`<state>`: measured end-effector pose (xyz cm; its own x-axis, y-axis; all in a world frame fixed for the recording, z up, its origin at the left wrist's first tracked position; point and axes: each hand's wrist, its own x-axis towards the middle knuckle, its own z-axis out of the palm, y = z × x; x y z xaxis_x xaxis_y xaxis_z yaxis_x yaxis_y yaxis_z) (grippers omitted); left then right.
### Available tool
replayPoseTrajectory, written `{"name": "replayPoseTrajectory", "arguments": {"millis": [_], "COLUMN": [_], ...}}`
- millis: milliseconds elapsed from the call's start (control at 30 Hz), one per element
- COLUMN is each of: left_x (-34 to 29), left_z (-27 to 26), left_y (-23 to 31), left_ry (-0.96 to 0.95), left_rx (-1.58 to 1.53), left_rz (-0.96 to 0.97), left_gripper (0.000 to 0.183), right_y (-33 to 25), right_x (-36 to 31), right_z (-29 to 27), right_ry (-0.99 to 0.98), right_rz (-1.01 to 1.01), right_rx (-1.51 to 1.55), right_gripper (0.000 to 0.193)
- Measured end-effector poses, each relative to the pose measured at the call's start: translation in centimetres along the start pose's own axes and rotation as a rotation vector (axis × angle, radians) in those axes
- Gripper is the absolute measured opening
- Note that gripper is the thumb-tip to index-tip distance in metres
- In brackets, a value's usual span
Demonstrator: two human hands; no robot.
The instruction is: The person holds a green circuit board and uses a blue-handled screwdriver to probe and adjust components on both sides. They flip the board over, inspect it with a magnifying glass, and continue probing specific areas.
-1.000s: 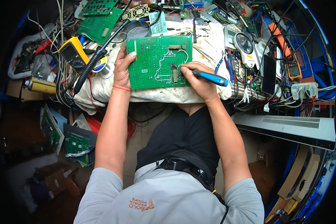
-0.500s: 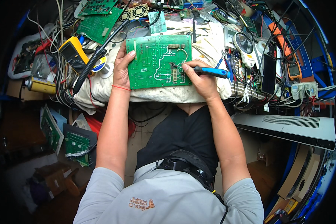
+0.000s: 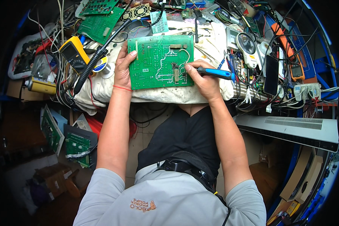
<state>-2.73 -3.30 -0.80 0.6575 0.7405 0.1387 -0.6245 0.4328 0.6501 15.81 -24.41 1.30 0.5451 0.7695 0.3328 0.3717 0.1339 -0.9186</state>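
My left hand (image 3: 123, 67) is closed on the left edge of a green circuit board (image 3: 148, 77), its thumb lying on the board's face. The board is held above a white cloth, showing pale traces, a white wire loop and connector rows. In my right hand (image 3: 205, 83) is a slim hand tool with a blue-and-black handle (image 3: 216, 73), gripped like a pen at the board's right edge. Its dark front end points left over the board, near the lower connector pins (image 3: 176, 75). The kind of tip is too small to make out.
White cloth (image 3: 211, 41) covers the bench. A yellow multimeter (image 3: 74, 54) and a black flexible arm (image 3: 90, 67) are at left. On the right lie a magnifier (image 3: 246, 43), a phone (image 3: 271, 75), tangled cables and a power strip (image 3: 307, 91). More boards (image 3: 100, 28) lie at the back.
The blue handle's rear end has shifted slightly right and toward me. The board has moved by a hair; both hands keep their grips.
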Motion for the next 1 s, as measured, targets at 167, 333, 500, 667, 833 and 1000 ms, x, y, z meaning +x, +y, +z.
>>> {"name": "replayPoseTrajectory", "arguments": {"millis": [167, 333, 500, 667, 833, 1000], "left_x": [0.09, 0.07, 0.03, 0.07, 0.09, 0.09], "left_z": [-0.17, -0.01, 0.12, -0.02, -0.02, 0.06], "left_y": [-0.04, 0.00, 0.07, 0.05, 0.06, 0.03], "left_ry": [0.014, 0.009, -0.004, -0.004, -0.008, 0.005], "left_rx": [0.006, 0.002, -0.008, -0.001, -0.004, 0.007], "left_rz": [-0.001, -0.003, -0.006, -0.010, -0.015, -0.010], "left_gripper": [0.055, 0.054, 0.054, 0.053, 0.053, 0.053], "right_y": [-0.20, -0.22, -0.26, -0.45, -0.64, -0.41], "right_x": [0.11, 0.09, 0.01, -0.01, -0.17, 0.01], "right_z": [-0.22, -0.14, -0.11, -0.13, -0.40, -0.84], "right_ry": [-0.016, 0.020, 0.087, 0.078, 0.008, 0.005], "right_rz": [-0.059, -0.111, 0.028, 0.072, 0.001, 0.060], "right_rx": [0.017, 0.034, 0.067, 0.108, 0.201, 0.231], "right_gripper": [0.017, 0.018, 0.021, 0.025, 0.028, 0.028]}}
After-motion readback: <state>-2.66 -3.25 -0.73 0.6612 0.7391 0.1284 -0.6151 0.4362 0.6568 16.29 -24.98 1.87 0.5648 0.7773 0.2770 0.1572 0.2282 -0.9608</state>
